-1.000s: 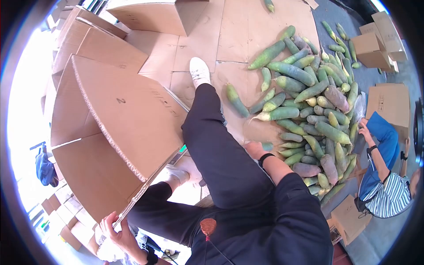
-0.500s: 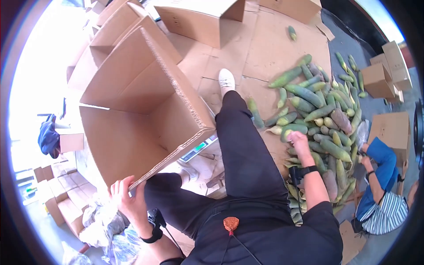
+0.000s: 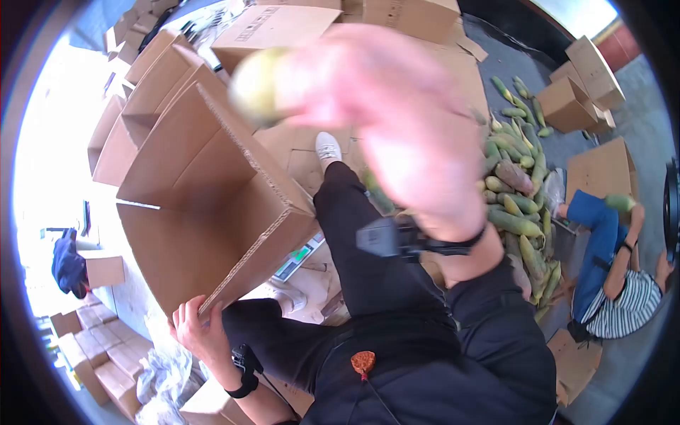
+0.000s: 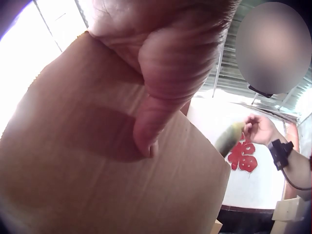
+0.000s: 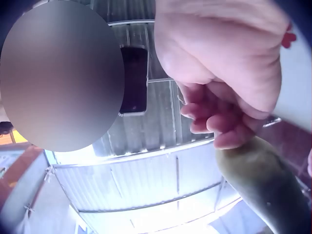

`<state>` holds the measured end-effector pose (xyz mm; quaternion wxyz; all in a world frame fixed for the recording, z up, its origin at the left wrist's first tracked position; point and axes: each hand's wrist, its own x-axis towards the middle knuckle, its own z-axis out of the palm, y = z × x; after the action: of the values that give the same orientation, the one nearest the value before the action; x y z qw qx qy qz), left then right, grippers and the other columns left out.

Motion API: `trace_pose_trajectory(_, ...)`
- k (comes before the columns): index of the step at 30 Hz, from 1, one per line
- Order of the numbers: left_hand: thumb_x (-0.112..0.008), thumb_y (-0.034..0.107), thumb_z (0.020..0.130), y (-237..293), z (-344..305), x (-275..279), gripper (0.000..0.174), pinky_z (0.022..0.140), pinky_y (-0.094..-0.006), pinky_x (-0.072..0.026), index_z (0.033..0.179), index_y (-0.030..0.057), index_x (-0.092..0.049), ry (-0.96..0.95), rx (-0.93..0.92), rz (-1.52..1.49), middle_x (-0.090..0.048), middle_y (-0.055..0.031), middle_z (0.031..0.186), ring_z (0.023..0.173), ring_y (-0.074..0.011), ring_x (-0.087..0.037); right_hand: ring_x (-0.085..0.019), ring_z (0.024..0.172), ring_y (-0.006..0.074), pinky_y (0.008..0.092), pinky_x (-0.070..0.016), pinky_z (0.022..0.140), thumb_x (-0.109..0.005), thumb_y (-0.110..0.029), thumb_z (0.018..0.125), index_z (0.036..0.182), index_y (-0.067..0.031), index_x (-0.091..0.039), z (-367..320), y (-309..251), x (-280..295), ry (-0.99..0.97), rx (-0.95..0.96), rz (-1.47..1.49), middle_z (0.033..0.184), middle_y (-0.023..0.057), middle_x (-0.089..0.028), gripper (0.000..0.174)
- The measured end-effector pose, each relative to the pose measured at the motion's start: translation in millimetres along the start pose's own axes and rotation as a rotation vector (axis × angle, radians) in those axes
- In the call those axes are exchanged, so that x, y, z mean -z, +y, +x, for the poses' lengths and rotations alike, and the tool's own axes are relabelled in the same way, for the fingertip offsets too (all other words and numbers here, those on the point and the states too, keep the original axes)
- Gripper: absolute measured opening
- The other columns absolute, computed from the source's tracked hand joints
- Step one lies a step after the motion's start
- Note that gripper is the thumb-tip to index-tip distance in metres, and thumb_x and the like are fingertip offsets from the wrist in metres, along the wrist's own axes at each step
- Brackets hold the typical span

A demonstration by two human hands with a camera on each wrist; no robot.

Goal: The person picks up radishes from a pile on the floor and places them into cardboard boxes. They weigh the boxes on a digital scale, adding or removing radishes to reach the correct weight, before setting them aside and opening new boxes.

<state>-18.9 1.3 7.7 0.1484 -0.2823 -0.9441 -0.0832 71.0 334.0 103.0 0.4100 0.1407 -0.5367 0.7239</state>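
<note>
My right hand (image 3: 397,106) is raised high and looms blurred in the head view. Its fingertips pinch the pale end of a green radish (image 3: 258,85); in the right wrist view the radish (image 5: 265,183) hangs below the curled fingers, darker toward its far end. A big open cardboard box (image 3: 152,265) stands tilted at the left. At its near corner my left hand (image 3: 200,334) grips the rim, and in the left wrist view the thumb (image 4: 158,114) lies flat along the cardboard wall. The inside that shows holds nothing.
A heap of green radishes (image 3: 520,205) lies to the right on flattened cardboard. A scale with a lit display (image 3: 297,256) sits beside the box. More boxes (image 3: 276,32) stand ahead. At the far right, another person (image 3: 623,297) holds a radish (image 3: 620,202).
My right hand went from beside the thigh to the heap, took hold of a radish and lifted it up and leftward. The left hand stayed on the box rim while the box tipped further open toward me.
</note>
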Motion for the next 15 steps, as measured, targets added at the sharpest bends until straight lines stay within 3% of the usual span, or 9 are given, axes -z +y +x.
trace_pose_trajectory(1, -0.075, 0.014, 0.064, 1.1, -0.5, 0.1, 0.023, 0.097, -0.0409, -0.0318, 0.084, 0.0106, -0.063, -0.001, -0.019, -0.011, -0.064, -0.0032, 0.086, 0.091, -0.0246, -0.057, -0.053, 0.064, 0.0097, 0.0273, -0.0414, 0.059, -0.054, -0.020, 0.094, 0.075, -0.0007, -0.060, 2.4, -0.1, -15.2, 0.045, -0.178, -0.047, 0.068, 0.0007, -0.058, 0.028)
trace_pose_trajectory(2, -0.075, 0.014, 0.064, 2.3, -0.7, 0.4, 0.023, 0.096, -0.0411, -0.0318, 0.084, 0.0108, -0.063, 0.001, -0.001, 0.002, -0.064, -0.0033, 0.087, 0.091, -0.0248, -0.057, -0.053, 0.057, 0.0143, 0.0311, -0.0407, 0.056, -0.055, -0.022, 0.092, 0.070, -0.0015, -0.060, 8.5, 30.5, -33.5, 0.091, -0.074, 0.017, 0.060, 0.0039, -0.056, 0.030)
trace_pose_trajectory(5, -0.074, 0.015, 0.065, 1.3, -2.7, -0.6, 0.024, 0.096, -0.0411, -0.0323, 0.086, 0.0111, -0.063, 0.000, -0.001, 0.032, -0.065, -0.0033, 0.088, 0.092, -0.0251, -0.057, -0.060, 0.069, 0.0367, 0.0444, -0.0465, 0.069, -0.054, -0.021, 0.088, 0.074, -0.0011, -0.065, 10.3, 52.9, -49.0, -0.121, -0.298, -0.417, 0.071, 0.0200, -0.061, 0.027)
trace_pose_trajectory(6, -0.074, 0.015, 0.065, 0.0, -3.4, -1.4, 0.025, 0.096, -0.0407, -0.0325, 0.086, 0.0110, -0.063, -0.007, 0.018, 0.036, -0.064, -0.0035, 0.088, 0.092, -0.0252, -0.057, -0.062, 0.075, 0.0372, 0.0445, -0.0485, 0.072, -0.054, -0.022, 0.088, 0.075, -0.0006, -0.067, 9.2, 61.3, -51.7, -0.225, -0.428, -0.568, 0.076, 0.0213, -0.064, 0.028)
trace_pose_trajectory(7, -0.075, 0.015, 0.064, -1.5, -4.0, -2.5, 0.025, 0.095, -0.0403, -0.0328, 0.086, 0.0109, -0.063, -0.013, 0.037, 0.040, -0.064, -0.0038, 0.088, 0.091, -0.0253, -0.057, -0.064, 0.078, 0.0363, 0.0440, -0.0499, 0.072, -0.052, -0.022, 0.087, 0.076, 0.0000, -0.067, -0.6, 91.5, -55.1, -0.352, -0.272, -0.800, 0.079, 0.0205, -0.065, 0.029)
trace_pose_trajectory(10, -0.075, 0.016, 0.065, -0.6, -3.1, -4.3, 0.024, 0.095, -0.0398, -0.0336, 0.085, 0.0103, -0.063, 0.004, 0.014, 0.034, -0.064, -0.0039, 0.086, 0.089, -0.0253, -0.057, -0.067, 0.080, 0.0312, 0.0387, -0.0533, 0.074, -0.055, -0.021, 0.083, 0.079, -0.0066, -0.071, -25.2, 128.8, -69.4, -0.574, -0.476, -1.058, 0.081, 0.0166, -0.068, 0.022)
trace_pose_trajectory(11, -0.074, 0.016, 0.065, 0.2, -3.4, -3.8, 0.023, 0.094, -0.0399, -0.0338, 0.085, 0.0101, -0.063, 0.015, 0.013, 0.023, -0.064, -0.0040, 0.086, 0.089, -0.0252, -0.057, -0.068, 0.084, 0.0274, 0.0363, -0.0541, 0.076, -0.059, -0.018, 0.079, 0.082, -0.0059, -0.071, -27.2, 131.7, -71.8, -0.785, -0.591, -1.186, 0.085, 0.0144, -0.069, 0.017)
trace_pose_trajectory(13, -0.074, 0.016, 0.066, -0.1, -4.3, -3.8, 0.023, 0.094, -0.0398, -0.0340, 0.085, 0.0098, -0.063, 0.007, -0.001, 0.030, -0.063, -0.0038, 0.085, 0.088, -0.0250, -0.057, -0.068, 0.084, 0.0259, 0.0350, -0.0546, 0.074, -0.062, -0.012, 0.075, 0.082, -0.0021, -0.070, -29.8, 131.4, -65.8, -1.074, -0.522, -1.231, 0.084, 0.0140, -0.070, 0.014)
trace_pose_trajectory(15, -0.074, 0.017, 0.066, 0.5, -3.9, -4.7, 0.022, 0.094, -0.0396, -0.0343, 0.084, 0.0096, -0.063, -0.001, -0.015, 0.033, -0.063, -0.0037, 0.084, 0.087, -0.0248, -0.057, -0.068, 0.081, 0.0262, 0.0353, -0.0546, 0.073, -0.062, -0.010, 0.074, 0.082, -0.0010, -0.069, -30.8, 131.1, -64.8, -1.140, -0.498, -1.213, 0.083, 0.0143, -0.069, 0.014)
